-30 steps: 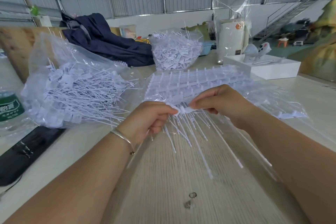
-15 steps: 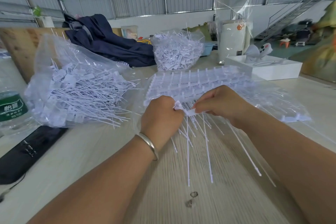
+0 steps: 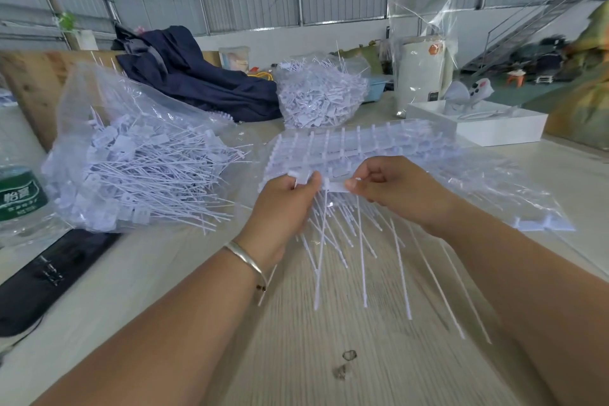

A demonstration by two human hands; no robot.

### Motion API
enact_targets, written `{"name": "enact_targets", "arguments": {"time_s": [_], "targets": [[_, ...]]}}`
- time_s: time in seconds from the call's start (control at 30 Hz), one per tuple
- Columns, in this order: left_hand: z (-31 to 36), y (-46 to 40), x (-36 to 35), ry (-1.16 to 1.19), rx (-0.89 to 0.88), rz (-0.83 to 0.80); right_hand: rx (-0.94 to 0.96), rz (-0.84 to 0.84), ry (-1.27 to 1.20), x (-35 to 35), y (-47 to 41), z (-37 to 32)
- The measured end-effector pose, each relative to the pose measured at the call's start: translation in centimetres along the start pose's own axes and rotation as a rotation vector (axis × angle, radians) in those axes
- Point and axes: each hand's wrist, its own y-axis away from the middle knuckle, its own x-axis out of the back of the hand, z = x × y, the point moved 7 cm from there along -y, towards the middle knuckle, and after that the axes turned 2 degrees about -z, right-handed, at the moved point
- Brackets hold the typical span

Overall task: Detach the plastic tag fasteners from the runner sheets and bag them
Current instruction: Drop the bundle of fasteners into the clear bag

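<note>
Above the table (image 3: 329, 356), left hand (image 3: 283, 208) has rotated, pinching fasteners (image 3: 329, 241).

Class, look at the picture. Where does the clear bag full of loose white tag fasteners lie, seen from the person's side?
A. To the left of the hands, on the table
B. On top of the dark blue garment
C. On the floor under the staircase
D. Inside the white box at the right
A: the bag of loose fasteners lies on the table left of the left hand, beside the green-labelled bottle.
</note>
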Motion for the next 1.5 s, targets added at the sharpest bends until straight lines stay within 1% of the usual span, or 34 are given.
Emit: {"name": "enact_targets", "arguments": {"time_s": [0.03, 0.1, 0.17, 0.23, 0.3, 0.4, 0.47, 0.57, 0.63, 0.73, 0.87, 0.93, 1.0, 1.07, 1.13, 1.23, 1.37, 1.43, 1.5], "targets": [[-0.1, 0.3, -0.2, 0.008, 0.027, -0.016, 0.034, 0.009, 0.026, 0.1, 0.0, -0.3], [-0.5, 0.5, -0.5, 0.127, 0.1, -0.053, 0.1, 0.027, 0.104, 0.1, 0.0, -0.9], [-0.3, 0.6, -0.6, 0.214, 0.128, -0.116, 0.134, 0.028, 0.169, -0.1, 0.0, -1.2], [0.1, 0.7, -0.8, 0.166, 0.084, -0.193, 0.164, 0.013, 0.18, -0.4, 0.1, -1.4], [0.4, 1.0, -0.8, 0.123, 0.044, -0.231, 0.197, -0.031, 0.104, -0.6, 0.1, -1.6], [0.2, 0.9, -0.4, 0.213, 0.08, -0.203, 0.157, -0.123, -0.028, -0.3, 0.0, -1.0], [0.0, 0.7, -0.1, 0.284, 0.121, -0.201, 0.099, -0.15, -0.036, 0.0, -0.2, -0.1], [0.0, 0.7, 0.0, 0.347, 0.162, -0.253, 0.05, -0.169, -0.058, 0.1, -0.2, 0.6], [0.1, 0.8, -0.2, 0.437, 0.184, -0.298, 0.054, -0.172, -0.072, 0.0, -0.1, 0.3], [0.8, 1.3, -0.9, 0.623, 0.2, -0.387, 0.086, -0.158, -0.062, -0.1, 0.1, -0.7], [1.1, 1.9, -1.5, 0.722, 0.214, -0.474, 0.083, -0.163, -0.096, -0.3, 0.5, -1.9], [1.1, 2.7, -2.8, 0.784, 0.263, -0.576, 0.091, -0.198, -0.134, -0.7, 0.8, -2.4], [1.3, 3.8, -4.4, 0.854, 0.321, -0.728, 0.107, -0.237, -0.166, -1.2, 1.1, -2.8], [1.5, 4.2, -4.9, 0.884, 0.34, -0.8, 0.112, -0.225, -0.19, -1.3, 1.2, -3.0], [1.8, 3.9, -4.8, 0.854, 0.298, -0.784, 0.112, -0.19, -0.217, -1.2, 1.1, -3.1], [1.8, 3.1, -4.2, 0.796, 0.24, -0.687, 0.048, -0.104, -0.194, -1.0, 0.9, -2.6], [0.7, 2.3, -3.3, 0.767, 0.31, -0.557, 0.001, 0.043, -0.181, 0.5, 0.5, -1.6], [0.2, 1.9, -2.8, 0.767, 0.349, -0.499, -0.012, 0.065, -0.207, 1.0, 0.5, -1.4], [0.1, 1.5, -2.3, 0.802, 0.352, -0.454, -0.023, 0.074, -0.235, 1.2, 0.4, -1.2]]}}
